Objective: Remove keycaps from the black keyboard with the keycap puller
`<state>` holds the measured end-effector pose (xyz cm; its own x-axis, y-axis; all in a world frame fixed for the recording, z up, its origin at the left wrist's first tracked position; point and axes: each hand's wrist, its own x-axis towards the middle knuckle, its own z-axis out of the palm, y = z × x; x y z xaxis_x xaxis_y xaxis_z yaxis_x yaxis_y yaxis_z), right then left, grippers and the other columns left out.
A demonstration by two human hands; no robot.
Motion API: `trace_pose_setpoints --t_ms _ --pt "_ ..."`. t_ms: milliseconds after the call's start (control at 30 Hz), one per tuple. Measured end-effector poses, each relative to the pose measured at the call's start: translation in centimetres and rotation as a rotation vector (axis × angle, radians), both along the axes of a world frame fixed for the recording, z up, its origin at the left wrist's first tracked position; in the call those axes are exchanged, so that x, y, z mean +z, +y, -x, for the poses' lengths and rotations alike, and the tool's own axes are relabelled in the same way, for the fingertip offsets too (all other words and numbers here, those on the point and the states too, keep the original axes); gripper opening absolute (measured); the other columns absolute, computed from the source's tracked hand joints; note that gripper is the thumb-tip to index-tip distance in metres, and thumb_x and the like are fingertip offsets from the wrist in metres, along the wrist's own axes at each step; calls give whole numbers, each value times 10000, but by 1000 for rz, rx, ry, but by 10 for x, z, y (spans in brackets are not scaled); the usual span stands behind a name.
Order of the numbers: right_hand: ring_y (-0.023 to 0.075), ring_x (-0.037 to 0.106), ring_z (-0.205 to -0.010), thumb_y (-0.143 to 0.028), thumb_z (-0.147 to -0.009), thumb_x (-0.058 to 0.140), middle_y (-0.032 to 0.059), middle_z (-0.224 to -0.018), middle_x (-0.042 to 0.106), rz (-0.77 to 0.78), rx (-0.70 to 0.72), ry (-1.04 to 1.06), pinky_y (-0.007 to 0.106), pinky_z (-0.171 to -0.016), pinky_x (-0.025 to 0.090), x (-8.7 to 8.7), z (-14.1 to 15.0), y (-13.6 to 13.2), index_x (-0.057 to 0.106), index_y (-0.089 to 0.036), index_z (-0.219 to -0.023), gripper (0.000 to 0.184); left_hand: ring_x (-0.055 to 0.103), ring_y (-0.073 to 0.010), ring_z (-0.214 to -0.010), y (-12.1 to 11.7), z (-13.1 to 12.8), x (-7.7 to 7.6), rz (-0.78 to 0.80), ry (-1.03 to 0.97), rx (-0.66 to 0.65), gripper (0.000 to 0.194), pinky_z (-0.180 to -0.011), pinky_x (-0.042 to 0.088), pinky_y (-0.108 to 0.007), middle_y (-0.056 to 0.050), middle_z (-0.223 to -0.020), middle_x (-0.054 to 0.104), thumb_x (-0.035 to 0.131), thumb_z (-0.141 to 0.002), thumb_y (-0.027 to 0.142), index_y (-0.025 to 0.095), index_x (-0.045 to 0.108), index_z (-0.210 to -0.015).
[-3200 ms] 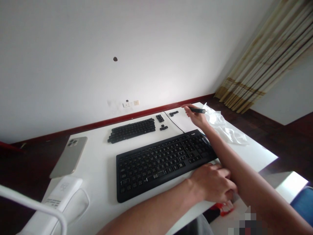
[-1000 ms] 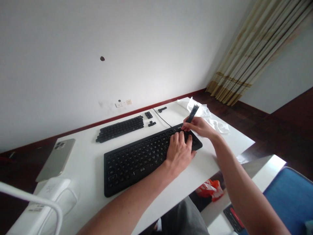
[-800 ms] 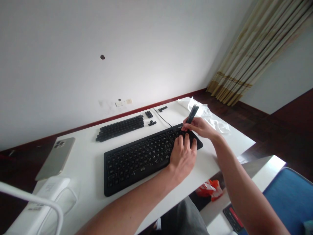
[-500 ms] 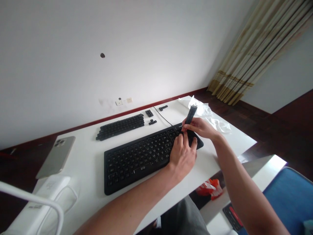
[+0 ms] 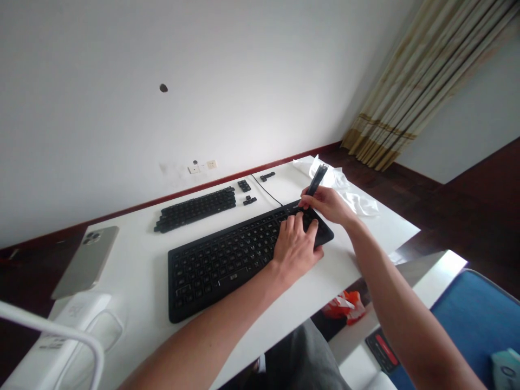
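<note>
A black keyboard (image 5: 227, 265) with its keycaps off lies on the white table. My left hand (image 5: 294, 246) rests on its right part with fingers spread, the thumb near the front edge. Over the keyboard's far right, my right hand (image 5: 327, 203) is closed round a black brush-like tool (image 5: 317, 180), held upright and slightly tilted. Its lower end is hidden behind my fingers. Black keycaps (image 5: 195, 208) sit in rows behind the keyboard, with smaller groups of keycaps (image 5: 244, 186) to their right.
A phone (image 5: 89, 260) lies face down at the table's left, beside a white power strip (image 5: 73, 319) with a cable. Crumpled white plastic (image 5: 341, 181) is at the far right. The keyboard cable (image 5: 266, 190) runs to the back. A blue chair seat (image 5: 479, 319) stands at right.
The view has shifted slightly. My left hand's fingers have drawn back a little from the right hand, and the tool leans somewhat more to the right.
</note>
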<state>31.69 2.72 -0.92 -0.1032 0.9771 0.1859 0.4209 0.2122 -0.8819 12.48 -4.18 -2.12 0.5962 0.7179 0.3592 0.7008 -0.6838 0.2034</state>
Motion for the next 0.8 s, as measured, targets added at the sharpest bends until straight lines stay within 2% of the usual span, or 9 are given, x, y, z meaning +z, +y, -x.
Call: trace_pose_setpoints --t_ms 200,333,600,800 --pt "217 720 -751 -571 -880 792 66 -840 784 55 -63 52 358 -727 603 -5 -1 3 723 -210 -1002 388 554 -291 -1168 -1 -1 -2 26 -44 14 694 -1042 468 -405 -143 -1361 559 758 -899 416 204 519 -1515" --pt "223 732 -744 -562 -832 844 67 -826 784 97 -83 99 375 -740 624 -8 -4 5 737 -206 -989 403 533 -299 -1197 0 -1 -3 42 -38 16 737 -1054 462 -406 -150 -1392 549 761 -895 434 200 489 -1538" --pt "205 725 -706 -559 -853 830 58 -814 791 123 -56 72 346 -706 619 -8 -6 4 735 -212 -994 386 527 -299 -1229 11 2 -1 139 -65 -20 631 -1068 460 -408 -118 -1360 551 791 -873 448 267 588 -1443" --pt "209 722 -710 -571 -852 823 53 -799 784 136 -26 63 346 -708 612 -6 -5 2 729 -218 -989 390 539 -304 -1228 11 1 -1 160 -91 -18 576 -1064 467 -416 -119 -1335 565 796 -862 425 266 639 -1393"
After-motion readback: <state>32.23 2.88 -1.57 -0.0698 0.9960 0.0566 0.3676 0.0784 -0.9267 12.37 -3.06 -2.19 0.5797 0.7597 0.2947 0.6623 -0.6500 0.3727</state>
